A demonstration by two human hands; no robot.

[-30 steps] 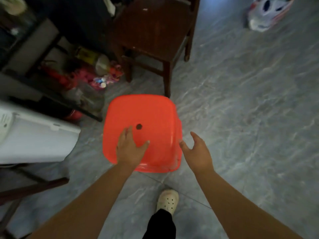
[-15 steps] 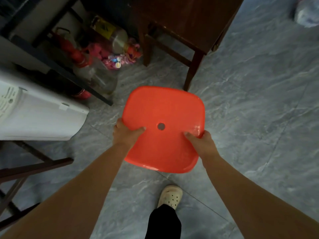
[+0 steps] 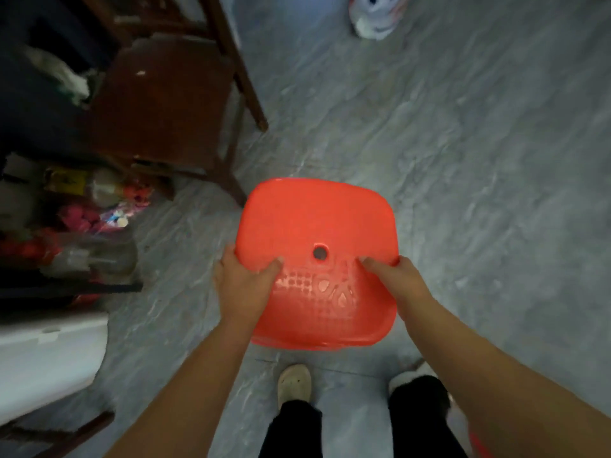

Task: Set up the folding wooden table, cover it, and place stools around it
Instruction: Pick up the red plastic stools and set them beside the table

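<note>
Stool (image 3: pixel 317 223) nearer now, in left hand (image 3: pixel 243 285), right hand (image 3: pixel 396 282)

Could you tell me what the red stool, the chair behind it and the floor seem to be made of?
The stool looks like glossy moulded plastic: embossed pattern, centre hole. The chair seems dark varnished wood: brown sheen. The floor is probably grey marble-look tile: veining, a joint line.
</note>
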